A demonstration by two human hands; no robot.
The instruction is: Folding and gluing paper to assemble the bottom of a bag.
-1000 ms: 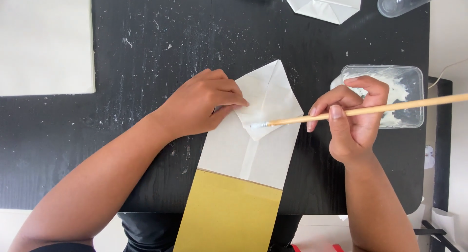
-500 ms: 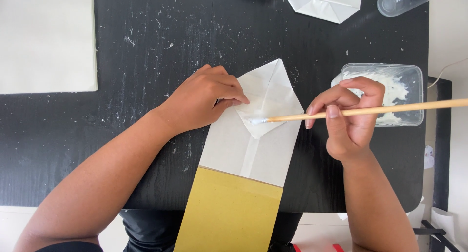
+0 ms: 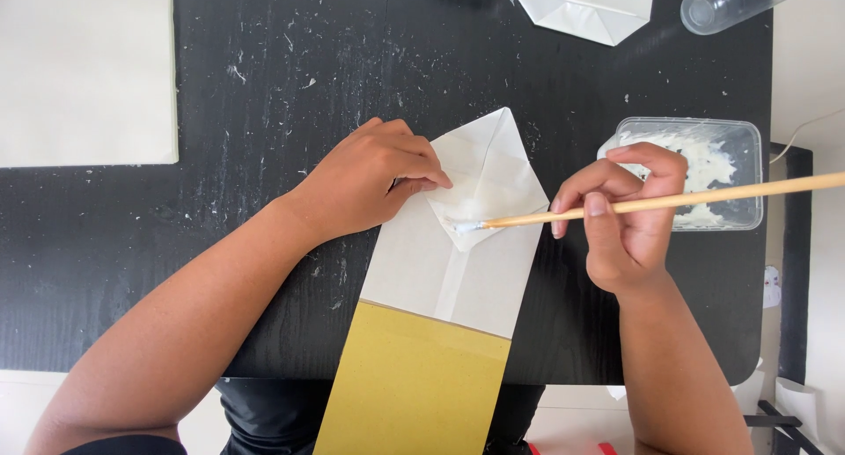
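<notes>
A clear rectangular plastic tub (image 3: 691, 172) sits at the right side of the black table (image 3: 264, 94), smeared inside with white paste. At the top right corner lies a clear plastic cup (image 3: 731, 2) on its side, and beside it, at the top edge, a folded white paper piece (image 3: 585, 6) with creased flaps. A large pale sheet (image 3: 84, 68) covers the top left corner of the table.

The folded paper bag (image 3: 449, 279) lies in the middle, between both hands, its gold lower half (image 3: 409, 389) hanging past the near table edge and its white upper part folded into a pointed flap. The left hand (image 3: 374, 178) rests on the bag's left upper edge, fingers curled and pressed down on the fold, thumb tip touching the flap. The right hand (image 3: 629, 213) is just right of the bag, pinching a long wooden brush (image 3: 669, 201) between thumb and fingers; the brush lies nearly level, its paste-laden tip touching the lower corner of the flap.

The table surface is matte black wood, flecked with dried white specks. The paper looks smooth and crisp, with sharp creases
</notes>
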